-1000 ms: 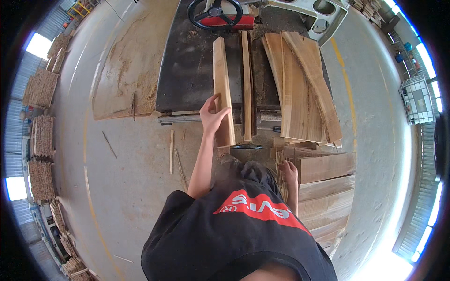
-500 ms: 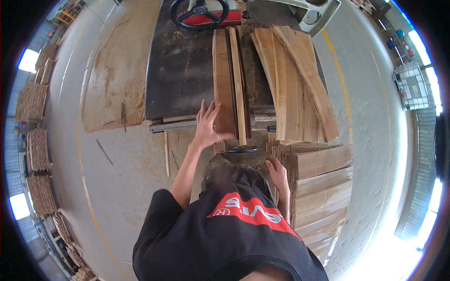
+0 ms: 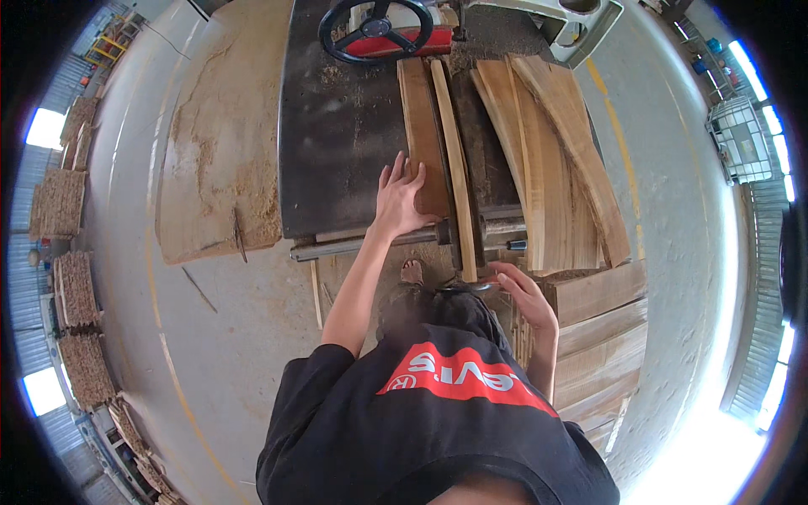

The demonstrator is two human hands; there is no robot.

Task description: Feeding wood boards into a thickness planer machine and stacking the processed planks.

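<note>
Feeding step: left hand (image 3: 402, 198), fingers spread flat, presses the long pale wooden plank (image 3: 421, 126) on the dark steel saw table (image 3: 337, 143) near its front edge; right hand (image 3: 523, 296), fingers loosely open, touches the thin offcut strip (image 3: 454, 168) end; next needs steady forward push.

Flat tan board (image 3: 423, 126), lengthwise on dark tabletop (image 3: 337, 143); thin pale strip (image 3: 454, 168) on edge touching its right side.

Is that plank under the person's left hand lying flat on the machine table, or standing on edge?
Flat. The plank shows its broad face, and the left hand rests spread on it on the dark table.
</note>
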